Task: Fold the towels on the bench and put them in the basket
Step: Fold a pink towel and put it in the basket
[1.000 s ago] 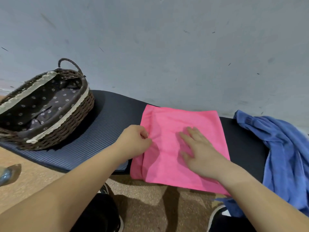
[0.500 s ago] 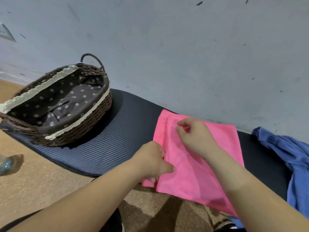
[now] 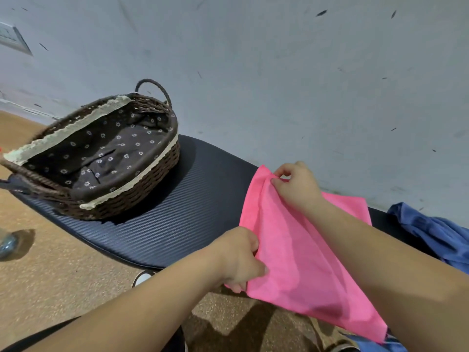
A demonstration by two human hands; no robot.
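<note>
Pink towel [image 3: 299,250], folded, lying on bench [image 3: 177,224] right of basket [image 3: 142,184]: left hand [image 3: 241,257] and right hand [image 3: 297,186] each pinch its left edge; basket apparently without towels; blue cloth [image 3: 431,232] crumpled, seemingly unfolded.

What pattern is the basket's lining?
Basket lining: dark brown with small white flowers; head view.

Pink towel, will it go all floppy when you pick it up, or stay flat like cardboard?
Probably floppy: the pink towel wrinkles where the right hand pinches its far corner, and its near edge droops off the bench. It looks thin, so likely light. Lifted by the edge the left hand grips, its fold may fall open.
</note>
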